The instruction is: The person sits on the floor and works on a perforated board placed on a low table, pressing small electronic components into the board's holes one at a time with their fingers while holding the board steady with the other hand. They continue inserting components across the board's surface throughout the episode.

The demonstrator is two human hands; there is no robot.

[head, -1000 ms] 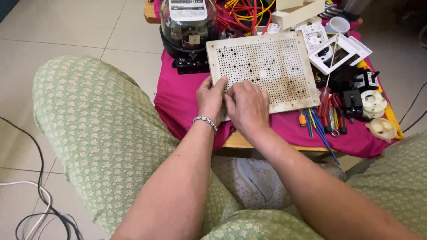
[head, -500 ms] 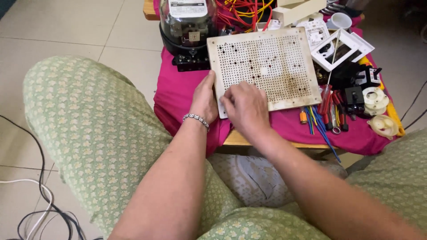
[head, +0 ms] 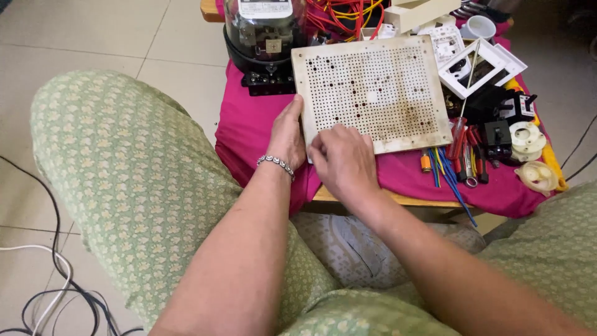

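- Head view: the perforated board (head: 372, 93) lies on the pink cloth (head: 255, 134), just in front of the domed meter (head: 261, 34).
- Left hand (head: 287, 134) grips the board's near-left edge, fingers curled.
- Right hand (head: 341, 160) rests on the board's near edge, fingertips bunched; whether they pinch anything I cannot tell.
- Risk: the board's near corner overhangs, so pressing could tip it toward the screwdrivers (head: 463, 149) right of the board.

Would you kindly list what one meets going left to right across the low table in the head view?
Left hand on the board's edge → right hand → white perforated board → red-handled tools and blue wires → black switch block → round white fitting → pale round fitting.
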